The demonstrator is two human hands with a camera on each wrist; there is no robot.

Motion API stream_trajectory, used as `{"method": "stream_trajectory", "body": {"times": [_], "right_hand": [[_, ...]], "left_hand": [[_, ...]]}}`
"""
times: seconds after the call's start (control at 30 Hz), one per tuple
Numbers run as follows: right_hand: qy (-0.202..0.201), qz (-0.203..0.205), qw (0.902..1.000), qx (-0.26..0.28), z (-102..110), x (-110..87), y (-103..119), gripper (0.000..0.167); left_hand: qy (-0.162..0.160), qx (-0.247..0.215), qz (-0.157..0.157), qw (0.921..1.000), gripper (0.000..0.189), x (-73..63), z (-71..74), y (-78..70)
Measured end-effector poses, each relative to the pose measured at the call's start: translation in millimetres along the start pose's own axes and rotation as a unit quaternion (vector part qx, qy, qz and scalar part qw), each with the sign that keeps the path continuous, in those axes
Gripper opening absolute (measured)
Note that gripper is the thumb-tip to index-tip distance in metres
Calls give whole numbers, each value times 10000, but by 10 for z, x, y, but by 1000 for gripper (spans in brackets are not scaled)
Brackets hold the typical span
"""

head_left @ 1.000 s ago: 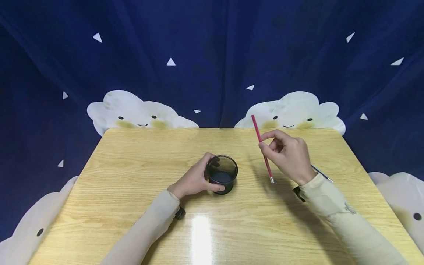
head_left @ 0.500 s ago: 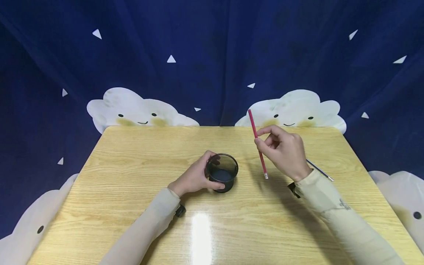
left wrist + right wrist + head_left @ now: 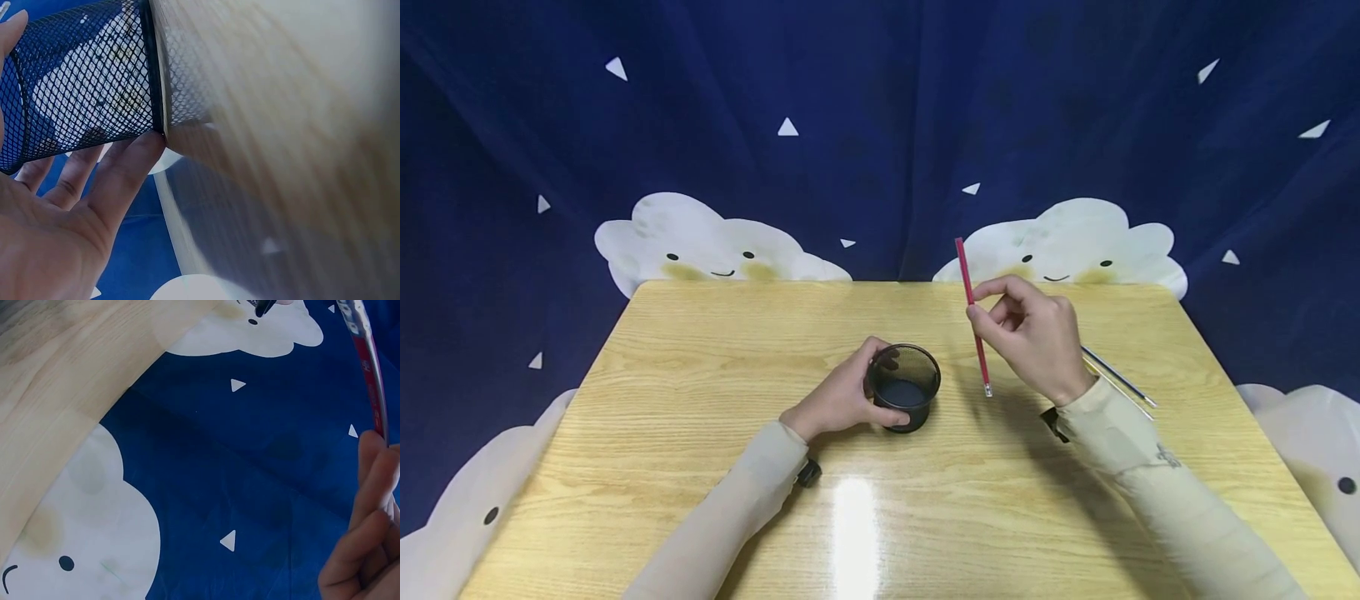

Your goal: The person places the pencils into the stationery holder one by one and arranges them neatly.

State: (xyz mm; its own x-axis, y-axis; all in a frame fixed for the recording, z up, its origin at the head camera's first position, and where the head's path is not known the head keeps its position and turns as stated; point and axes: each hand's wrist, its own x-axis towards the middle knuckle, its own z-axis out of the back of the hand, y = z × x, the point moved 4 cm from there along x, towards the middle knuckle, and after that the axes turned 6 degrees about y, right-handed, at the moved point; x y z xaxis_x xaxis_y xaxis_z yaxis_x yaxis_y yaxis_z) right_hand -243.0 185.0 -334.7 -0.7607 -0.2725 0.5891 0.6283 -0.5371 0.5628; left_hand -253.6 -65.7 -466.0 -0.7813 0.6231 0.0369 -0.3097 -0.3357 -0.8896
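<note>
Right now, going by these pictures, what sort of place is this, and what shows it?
Likely an indoor tabletop workspace: a wooden table, a black mesh cup, and, behind them, a blue curtain printed with smiling clouds.

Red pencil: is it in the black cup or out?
Out: the right hand pinches the red pencil beside the black cup, apart from it.

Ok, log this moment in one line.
left grip: holds black mesh cup, no contents visible | right grip: pinches red pencil, right of cup, apart | two more pencils: on table, partly hidden
</note>
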Motion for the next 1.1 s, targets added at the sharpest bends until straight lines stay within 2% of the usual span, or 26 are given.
{"method": "stream_trajectory", "body": {"times": [0.5, 1.1], "right_hand": [[-60, -39, 9994, 348, -37, 85, 84, 13], [-112, 168, 9986, 485, -166, 144, 112, 12]], "left_hand": [[8, -9, -84, 10000, 86, 20, 8, -7], [-23, -143, -149, 9998, 86, 25, 7, 15]]}}
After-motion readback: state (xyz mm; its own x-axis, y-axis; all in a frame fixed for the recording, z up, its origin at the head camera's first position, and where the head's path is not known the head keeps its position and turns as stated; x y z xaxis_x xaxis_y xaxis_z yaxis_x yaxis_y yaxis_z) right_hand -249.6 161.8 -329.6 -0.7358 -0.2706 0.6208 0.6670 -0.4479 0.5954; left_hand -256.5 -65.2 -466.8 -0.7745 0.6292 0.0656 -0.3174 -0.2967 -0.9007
